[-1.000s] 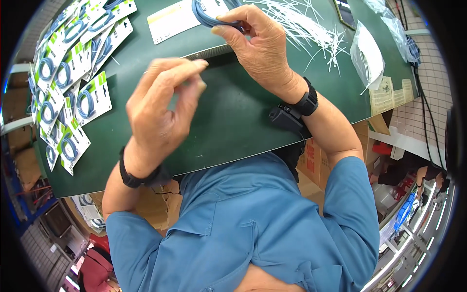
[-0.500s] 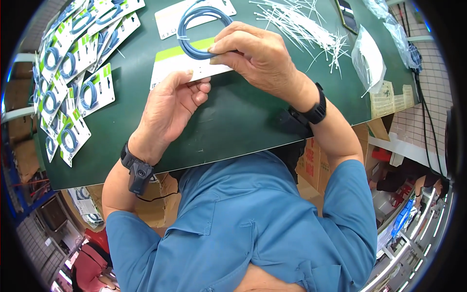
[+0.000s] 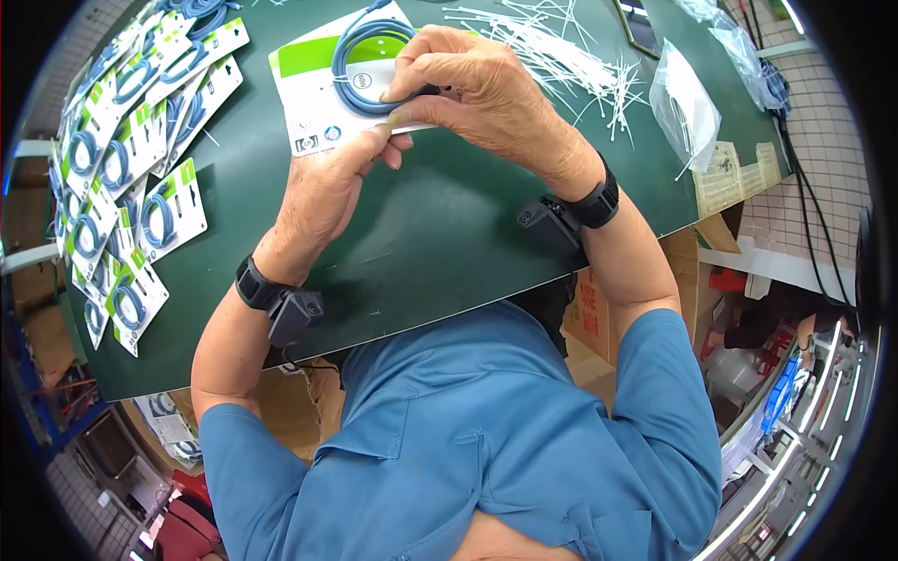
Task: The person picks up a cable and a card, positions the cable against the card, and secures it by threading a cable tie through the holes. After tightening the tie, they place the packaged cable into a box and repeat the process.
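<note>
A blue coiled cable (image 3: 343,67) lies against the face of a white-and-green backing card (image 3: 304,101) near the far edge of the table. My right hand (image 3: 486,98) pinches the coil's lower right side between thumb and fingers. At the card's lower edge, my left hand (image 3: 327,182) grips it with the thumb in front and the fingers partly hidden behind. A thin white tie circles the coil's left side. One cable end sticks up past the top of the card.
Carded cable coils (image 3: 117,168) pile up along the left of the green table (image 3: 421,224). Loose white cable ties (image 3: 561,61) are scattered at the far right, beside a clear bag of ties (image 3: 685,107) and a phone (image 3: 638,23). Cardboard boxes stand below.
The coil, held above the card before, now rests against its face. The card's printed lower part now shows, and my left thumb has moved close to my right fingertips.
</note>
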Available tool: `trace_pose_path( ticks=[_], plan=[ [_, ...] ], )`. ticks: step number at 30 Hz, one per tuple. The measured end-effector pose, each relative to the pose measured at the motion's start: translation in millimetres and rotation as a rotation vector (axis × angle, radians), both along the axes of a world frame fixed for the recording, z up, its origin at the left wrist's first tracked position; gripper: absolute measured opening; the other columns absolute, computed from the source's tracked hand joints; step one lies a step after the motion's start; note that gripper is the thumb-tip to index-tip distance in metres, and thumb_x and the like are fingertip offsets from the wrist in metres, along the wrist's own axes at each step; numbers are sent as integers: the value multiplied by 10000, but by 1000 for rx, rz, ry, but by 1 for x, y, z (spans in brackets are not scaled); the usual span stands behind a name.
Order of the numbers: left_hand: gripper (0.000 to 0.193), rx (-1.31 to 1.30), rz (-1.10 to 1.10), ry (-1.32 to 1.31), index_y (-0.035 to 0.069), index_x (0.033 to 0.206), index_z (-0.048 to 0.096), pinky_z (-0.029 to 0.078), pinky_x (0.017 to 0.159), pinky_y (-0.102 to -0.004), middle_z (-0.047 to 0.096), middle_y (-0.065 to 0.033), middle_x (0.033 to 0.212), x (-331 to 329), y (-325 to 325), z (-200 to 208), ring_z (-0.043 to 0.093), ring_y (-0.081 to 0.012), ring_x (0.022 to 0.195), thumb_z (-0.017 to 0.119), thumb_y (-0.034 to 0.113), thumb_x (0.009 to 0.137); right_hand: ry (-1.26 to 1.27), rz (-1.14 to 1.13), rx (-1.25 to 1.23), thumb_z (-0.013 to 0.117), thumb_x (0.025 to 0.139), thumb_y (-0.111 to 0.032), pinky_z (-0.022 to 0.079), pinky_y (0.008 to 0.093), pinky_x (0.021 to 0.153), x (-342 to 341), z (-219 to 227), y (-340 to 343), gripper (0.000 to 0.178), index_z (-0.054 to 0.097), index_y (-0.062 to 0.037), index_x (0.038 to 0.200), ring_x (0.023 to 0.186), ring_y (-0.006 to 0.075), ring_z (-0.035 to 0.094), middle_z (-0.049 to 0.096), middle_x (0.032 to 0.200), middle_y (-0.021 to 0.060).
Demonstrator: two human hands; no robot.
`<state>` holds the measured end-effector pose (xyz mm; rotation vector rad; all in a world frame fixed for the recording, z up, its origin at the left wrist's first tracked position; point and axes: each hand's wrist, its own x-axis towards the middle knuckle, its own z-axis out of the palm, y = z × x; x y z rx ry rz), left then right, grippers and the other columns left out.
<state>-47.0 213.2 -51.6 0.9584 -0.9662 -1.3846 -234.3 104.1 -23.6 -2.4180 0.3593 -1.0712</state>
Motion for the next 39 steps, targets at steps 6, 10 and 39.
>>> trace_pose_path(
  ticks=[6,10,39],
  plan=[
    [301,-31,48,58,-32,1225,603,533,652,-277,689,-108,1056,2,1,-14,668,-156,821,636,139,980,-14,56,126,866,785,-101,515,260,660,7,-23,-2,205,774,-70,965,751,127,647,684,860,14],
    [286,64,132,0,-24,1196,602,490,522,-235,681,-95,1013,6,-1,-13,651,-128,724,641,179,998,36,44,265,852,787,-152,552,292,672,12,-25,9,202,800,-117,979,764,186,686,705,886,41],
    [230,180,282,0,13,1107,619,345,367,-190,648,-32,810,5,-3,-19,506,-49,474,625,226,1019,194,145,529,832,821,-19,484,251,632,13,-9,12,180,739,2,973,705,109,609,681,851,58]
  ],
)
